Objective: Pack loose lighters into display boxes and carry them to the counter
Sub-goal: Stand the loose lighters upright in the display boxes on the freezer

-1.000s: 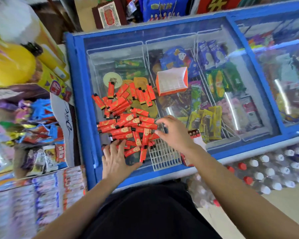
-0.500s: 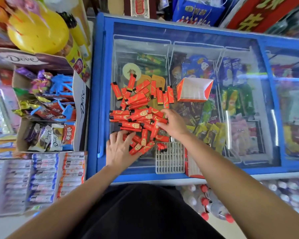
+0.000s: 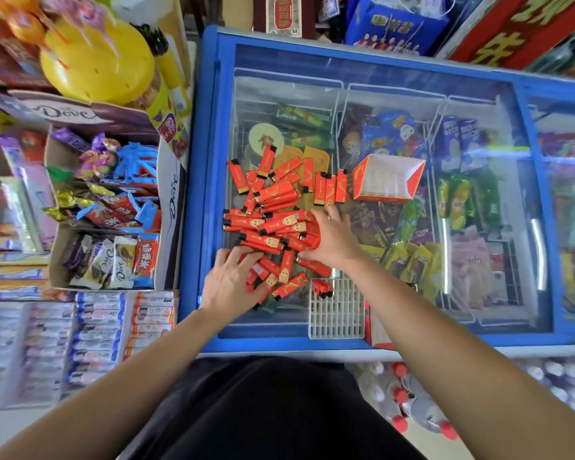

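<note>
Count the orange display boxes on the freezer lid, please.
2. One display box lies right of the lighter pile; the other box sits at the near edge beside the white grid tray, partly under the right forearm.

Bright daylight, glare streaks on the freezer lid (image 3: 412,78), blurred, warped edges.

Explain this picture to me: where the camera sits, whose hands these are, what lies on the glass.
There is no machine: a person wears one wide-angle camera on the head, looking down at their own arms. The left hand and right hand rest open on a pile of red lighters, on a glass-topped blue freezer chest. Neither plainly grips anything. An orange display box lies beyond the pile, a white grid tray nearer.
</note>
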Available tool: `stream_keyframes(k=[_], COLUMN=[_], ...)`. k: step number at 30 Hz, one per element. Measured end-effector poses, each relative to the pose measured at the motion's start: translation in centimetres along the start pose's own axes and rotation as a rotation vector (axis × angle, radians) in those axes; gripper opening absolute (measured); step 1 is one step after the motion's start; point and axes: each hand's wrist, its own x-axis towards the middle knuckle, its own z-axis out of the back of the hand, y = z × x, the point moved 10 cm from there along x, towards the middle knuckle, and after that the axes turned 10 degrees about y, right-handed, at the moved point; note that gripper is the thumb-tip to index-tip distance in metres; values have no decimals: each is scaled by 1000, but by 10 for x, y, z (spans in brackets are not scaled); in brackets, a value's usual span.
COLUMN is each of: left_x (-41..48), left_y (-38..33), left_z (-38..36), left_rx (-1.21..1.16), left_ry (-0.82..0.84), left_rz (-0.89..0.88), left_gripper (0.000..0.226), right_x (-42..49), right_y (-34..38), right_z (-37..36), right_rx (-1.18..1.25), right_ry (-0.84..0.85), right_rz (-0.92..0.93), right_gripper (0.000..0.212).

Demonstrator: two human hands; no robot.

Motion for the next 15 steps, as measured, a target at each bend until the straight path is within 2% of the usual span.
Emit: stream_keyframes(k=[5, 8, 12, 15], left_x=[8, 30, 60, 70], left_y=[-6, -15, -33, -43], left_z=[33, 42, 35, 30], left_rx=[-62, -32, 72, 116], left_ry=[-122, -154, -90, -62], left_rz=[-34, -73, -110, -100], left_gripper=[39, 41, 47, 49], right_x=[3, -2, -11, -17], right_y=[-14, -28, -40, -48], right_z=[5, 1, 9, 17], right_rx=[38, 3, -93, -44], right_ry=[-10, -21, -110, -162], right_rz=[-33, -66, -106, -138], right_gripper=[90, 86, 73, 62])
